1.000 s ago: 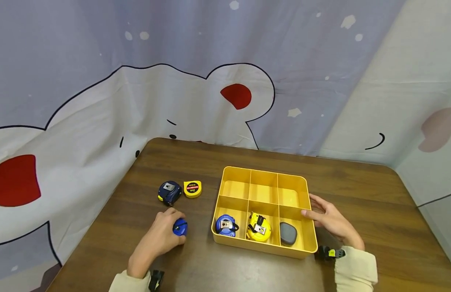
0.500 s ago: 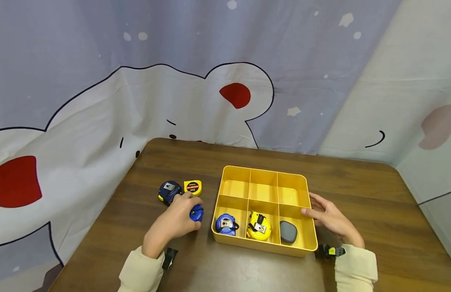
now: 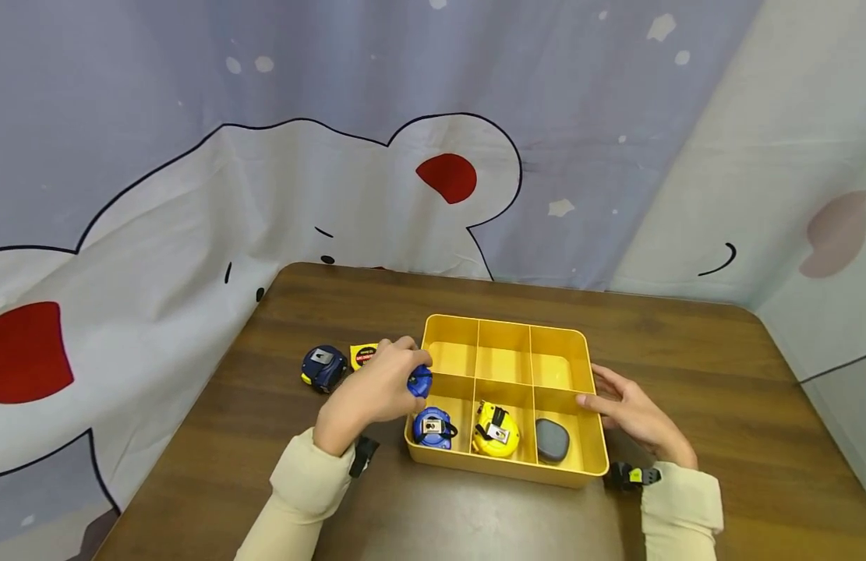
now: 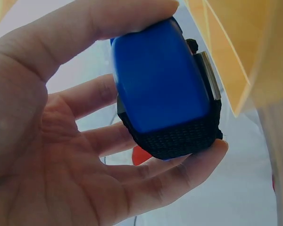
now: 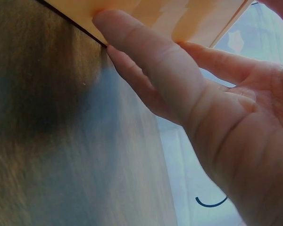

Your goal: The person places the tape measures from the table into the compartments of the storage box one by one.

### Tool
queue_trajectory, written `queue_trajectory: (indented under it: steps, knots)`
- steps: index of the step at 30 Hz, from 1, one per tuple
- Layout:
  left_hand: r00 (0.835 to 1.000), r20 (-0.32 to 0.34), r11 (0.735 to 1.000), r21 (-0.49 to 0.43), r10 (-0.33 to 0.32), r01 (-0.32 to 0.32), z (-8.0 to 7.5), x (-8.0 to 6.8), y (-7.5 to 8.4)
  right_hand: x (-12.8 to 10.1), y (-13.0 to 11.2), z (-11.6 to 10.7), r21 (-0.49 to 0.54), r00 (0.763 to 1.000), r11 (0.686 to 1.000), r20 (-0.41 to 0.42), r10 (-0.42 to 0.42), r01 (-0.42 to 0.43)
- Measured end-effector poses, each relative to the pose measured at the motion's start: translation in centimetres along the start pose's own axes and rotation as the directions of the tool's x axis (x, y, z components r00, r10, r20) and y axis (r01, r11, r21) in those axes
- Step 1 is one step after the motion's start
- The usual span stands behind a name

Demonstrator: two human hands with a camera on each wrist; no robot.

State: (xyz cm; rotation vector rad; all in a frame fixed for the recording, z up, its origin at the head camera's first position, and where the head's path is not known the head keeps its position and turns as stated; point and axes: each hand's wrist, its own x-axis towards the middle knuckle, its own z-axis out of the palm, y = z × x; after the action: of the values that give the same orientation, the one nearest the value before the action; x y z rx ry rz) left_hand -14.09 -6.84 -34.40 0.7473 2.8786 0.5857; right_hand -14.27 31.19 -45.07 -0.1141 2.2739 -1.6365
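Observation:
My left hand grips a blue tape measure between thumb and fingers, over the left wall of a yellow divided box. In the left wrist view this tape measure shows a smooth blue side, a black strap and a metal clip. My right hand holds the box's right wall, thumb over the rim and fingers against the outside. Along the box's front row lie another blue tape measure, a yellow tape measure and a dark grey rounded-square piece.
Left of the box, a dark navy tape measure lies on the wooden table. Beside it is a small yellow tape measure, partly covered by my left hand. A patterned curtain hangs behind the table.
My left hand has lifted the blue tape measure from the table's left side and carried it right to the box. The right hand has stayed on the box wall.

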Motion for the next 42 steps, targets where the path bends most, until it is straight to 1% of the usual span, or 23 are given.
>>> queue_trajectory:
  steps: [3,6,10,16,19,22,28,31,34,38,42]
  knots:
    - [0.999,0.021,0.999,0.008,0.032,-0.032,-0.2,1.1,1.0,0.2,0.1,0.0,0.004,1.000,1.000,-0.006,0.006,-0.006]
    - [0.995,0.035,0.995,0.016,0.096,-0.097,-0.2,2.2,2.0,0.2,0.2,0.0,0.016,1.000,1.000,-0.003,0.005,-0.005]
    - [0.984,0.050,0.984,0.038,0.174,-0.176,0.1,3.8,3.1,0.1,0.3,0.0,0.012,1.000,1.000,-0.008,0.007,-0.006]
    - [0.971,0.054,0.970,0.053,0.233,-0.236,0.8,6.0,4.5,0.1,0.0,0.1,0.012,1.000,1.000,-0.002,0.011,-0.011]
    - [0.967,0.070,0.967,0.057,0.244,-0.248,1.2,6.9,5.2,0.1,0.0,0.0,0.014,1.000,1.000,-0.006,0.008,-0.008]
    - [0.966,0.090,0.966,0.070,0.242,-0.248,1.4,7.7,6.0,0.0,0.0,0.0,0.008,1.000,1.000,-0.001,0.005,-0.005]
    - [0.963,0.109,0.964,0.078,0.245,-0.254,1.6,9.5,7.6,0.1,0.0,-0.1,0.005,1.000,1.000,-0.001,0.024,-0.024]
    - [0.958,0.117,0.959,0.072,0.264,-0.273,1.9,10.3,8.4,0.1,0.0,-0.1,0.019,0.999,0.999,-0.012,0.030,-0.030]
    - [0.953,0.132,0.956,0.072,0.274,-0.284,2.1,11.1,9.0,0.1,0.0,0.0,0.029,1.000,0.999,0.003,0.023,-0.023]
    - [0.950,0.150,0.953,0.085,0.275,-0.290,2.8,12.0,9.7,0.1,0.0,0.1,0.031,1.000,0.999,0.013,0.026,-0.027]
    - [0.948,0.144,0.951,0.082,0.285,-0.298,3.7,13.1,10.3,0.0,-0.1,0.0,0.031,1.000,0.999,0.003,0.026,-0.026]
